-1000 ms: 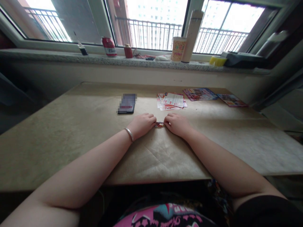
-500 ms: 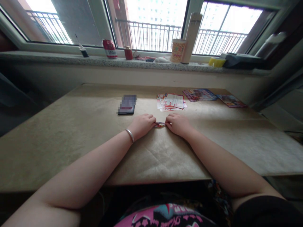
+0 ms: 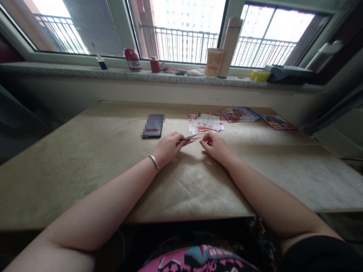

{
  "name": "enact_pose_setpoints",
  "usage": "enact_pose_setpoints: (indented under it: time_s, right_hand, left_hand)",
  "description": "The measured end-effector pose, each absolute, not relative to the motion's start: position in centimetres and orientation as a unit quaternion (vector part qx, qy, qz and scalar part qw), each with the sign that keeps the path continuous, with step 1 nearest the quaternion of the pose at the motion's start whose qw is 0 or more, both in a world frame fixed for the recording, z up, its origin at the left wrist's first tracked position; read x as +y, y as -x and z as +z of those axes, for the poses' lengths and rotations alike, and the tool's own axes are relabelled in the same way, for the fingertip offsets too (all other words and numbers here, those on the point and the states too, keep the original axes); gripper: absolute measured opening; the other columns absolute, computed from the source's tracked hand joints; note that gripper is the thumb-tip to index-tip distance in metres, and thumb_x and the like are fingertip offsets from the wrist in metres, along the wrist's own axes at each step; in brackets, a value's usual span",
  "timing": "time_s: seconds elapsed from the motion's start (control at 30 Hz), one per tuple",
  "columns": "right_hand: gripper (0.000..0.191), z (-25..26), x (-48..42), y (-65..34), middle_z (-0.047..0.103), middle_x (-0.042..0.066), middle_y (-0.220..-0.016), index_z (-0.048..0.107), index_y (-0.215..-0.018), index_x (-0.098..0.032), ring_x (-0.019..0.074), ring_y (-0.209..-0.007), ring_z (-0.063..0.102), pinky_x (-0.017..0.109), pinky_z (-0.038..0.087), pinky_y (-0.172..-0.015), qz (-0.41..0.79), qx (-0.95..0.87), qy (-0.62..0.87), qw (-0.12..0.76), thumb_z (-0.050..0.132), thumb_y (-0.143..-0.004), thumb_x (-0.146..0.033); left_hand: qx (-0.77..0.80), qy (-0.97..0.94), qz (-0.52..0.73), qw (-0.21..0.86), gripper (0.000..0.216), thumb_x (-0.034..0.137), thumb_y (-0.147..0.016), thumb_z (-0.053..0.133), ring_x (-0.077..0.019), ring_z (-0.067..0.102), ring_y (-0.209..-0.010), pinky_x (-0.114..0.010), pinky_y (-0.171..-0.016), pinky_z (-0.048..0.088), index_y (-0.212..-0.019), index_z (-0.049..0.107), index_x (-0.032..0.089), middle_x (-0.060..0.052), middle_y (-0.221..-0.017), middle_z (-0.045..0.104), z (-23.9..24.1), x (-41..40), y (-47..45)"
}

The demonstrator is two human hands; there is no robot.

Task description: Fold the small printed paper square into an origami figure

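Note:
My left hand [image 3: 169, 145], with a silver bangle at its wrist, pinches the left end of a folded piece of colourful printed paper [image 3: 191, 140]. The paper is raised slightly off the table and its layers gape toward the right. Close to its free end, my right hand [image 3: 214, 144] has its fingers curved with a gap between thumb and fingertips, apart from the paper. Just beyond the hands lies a loose pile of red-and-white printed sheets [image 3: 208, 121].
A dark phone [image 3: 153, 126] lies left of the hands on the beige table [image 3: 93, 158]. Two stacks of colourful cards [image 3: 241, 114] are at the back right. The windowsill [image 3: 113, 74] holds a red can [image 3: 132, 59], a patterned cup [image 3: 213, 61] and a tall bottle [image 3: 230, 47].
The folded paper has risen off the table and opened a little. My right hand has let go of its right end, while my left hand keeps hold and has lifted slightly.

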State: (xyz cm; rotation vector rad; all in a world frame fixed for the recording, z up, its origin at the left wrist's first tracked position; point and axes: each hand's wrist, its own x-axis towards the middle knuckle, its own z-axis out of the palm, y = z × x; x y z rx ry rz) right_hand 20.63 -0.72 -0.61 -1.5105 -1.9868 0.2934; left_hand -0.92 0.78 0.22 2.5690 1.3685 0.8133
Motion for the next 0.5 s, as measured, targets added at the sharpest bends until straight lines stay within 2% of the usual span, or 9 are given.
enact_pose_setpoints:
  time_s: [0.1, 0.17, 0.27, 0.37, 0.5]
  right_hand:
    - [0.019, -0.7, -0.9, -20.2, 0.064, 0.002, -0.079, 0.057, -0.083, -0.018, 0.0139, -0.07, 0.059, 0.026, 0.045, -0.065, 0.158, -0.74, 0.542, 0.365, 0.056, -0.083, -0.037]
    - [0.021, -0.8, -1.1, -19.7, 0.066, 0.003, -0.089, 0.058, -0.09, -0.019, 0.0149, -0.077, 0.061, 0.028, 0.048, -0.07, 0.182, -0.745, 0.507, 0.394, 0.059, -0.081, -0.038]
    - [0.028, -1.0, -1.5, -19.0, 0.065, 0.004, -0.101, 0.058, -0.098, -0.022, 0.0173, -0.086, 0.062, 0.032, 0.049, -0.075, 0.175, -0.761, 0.466, 0.416, 0.066, -0.076, -0.038]
    - [0.028, -1.0, -1.7, -18.6, 0.064, 0.005, -0.104, 0.058, -0.097, -0.023, 0.0193, -0.092, 0.061, 0.034, 0.05, -0.078, 0.15, -0.78, 0.442, 0.417, 0.068, -0.074, -0.036]
    - [0.018, -0.7, -1.9, -18.4, 0.065, 0.004, -0.104, 0.059, -0.094, -0.024, 0.0198, -0.099, 0.059, 0.035, 0.049, -0.084, 0.119, -0.792, 0.423, 0.423, 0.064, -0.078, -0.029]
  left_hand:
    - [0.476, -0.768, 0.376, 0.206, 0.022, 0.036, -0.089, 0.048, -0.0133, 0.059, -0.069, -0.024, -0.061, 0.048, -0.093, 0.057, 0.016, -0.004, -0.081, 0.064, 0.0, 0.8, 0.7]
    - [0.464, -0.707, 0.432, 0.315, 0.024, 0.039, -0.087, 0.051, -0.0126, 0.06, -0.064, -0.023, -0.057, 0.048, -0.093, 0.054, 0.016, -0.002, -0.075, 0.063, -0.3, 0.7, 0.3]
    - [0.409, -0.632, 0.479, 0.453, 0.028, 0.04, -0.079, 0.062, -0.0133, 0.063, -0.069, -0.026, -0.065, 0.052, -0.088, 0.052, 0.015, -0.001, -0.075, 0.063, -0.6, 0.6, -0.3]
    - [0.367, -0.592, 0.482, 0.531, 0.034, 0.037, -0.07, 0.071, -0.0145, 0.065, -0.077, -0.029, -0.075, 0.053, -0.088, 0.054, 0.014, -0.003, -0.082, 0.066, -0.8, 0.4, -0.8]
    - [0.334, -0.584, 0.461, 0.578, 0.037, 0.038, -0.067, 0.075, -0.0163, 0.065, -0.083, -0.031, -0.079, 0.052, -0.089, 0.058, 0.013, -0.005, -0.089, 0.067, -0.8, 0.1, -1.1]
